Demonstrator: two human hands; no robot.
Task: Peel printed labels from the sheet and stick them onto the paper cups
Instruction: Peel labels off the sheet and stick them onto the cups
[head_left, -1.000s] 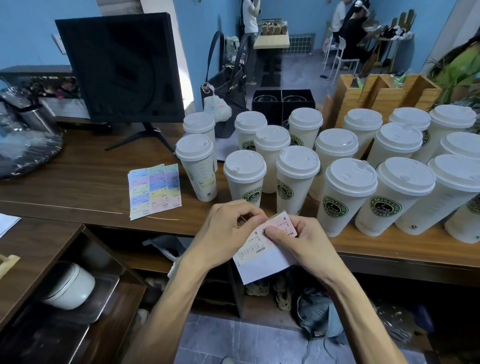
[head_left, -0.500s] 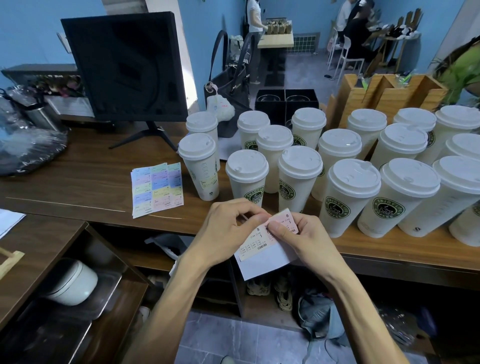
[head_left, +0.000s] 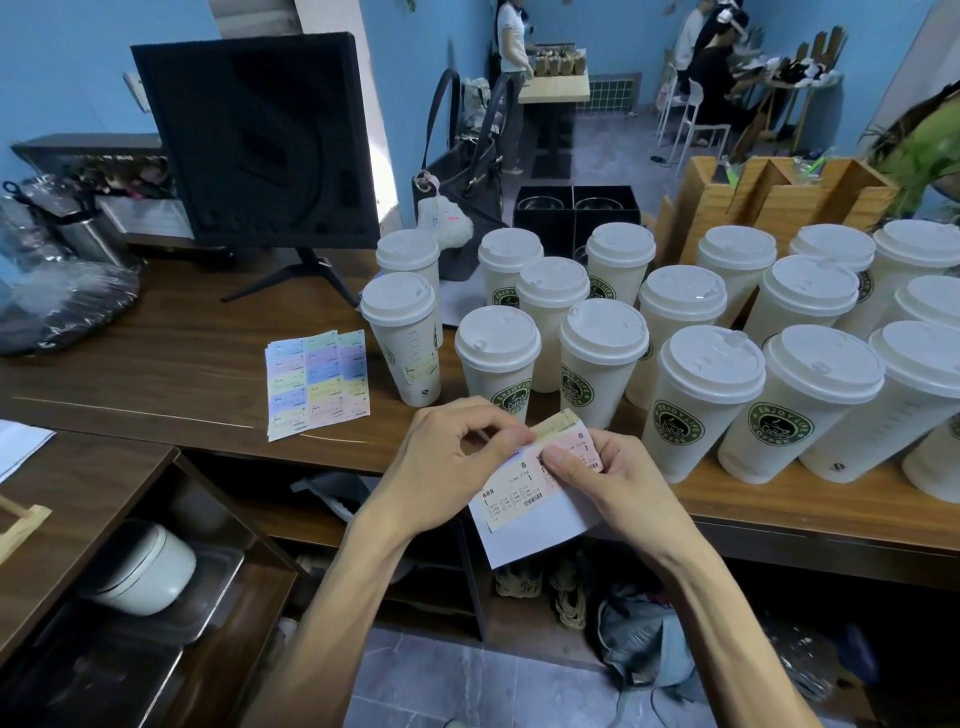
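1. At the near edge of the wooden counter (head_left: 156, 374): small label sheet (head_left: 535, 525), white backing, held in the air in front of the cups.
2. Left hand (head_left: 452, 467): fingers curled, pinching the sheet's upper left part.
3. Right hand (head_left: 613, 478): thumb and fingers pinching a pink printed label (head_left: 571, 447) at the sheet's upper right corner.
4. On the counter, behind the hands and to their right: lidded paper cups (head_left: 701, 405), upright, crowded together, most bearing a green round logo.
5. Left of the cups: flat sheets of pastel labels (head_left: 317, 382).
6. Further back on the left: dark monitor (head_left: 260, 140) on a stand.
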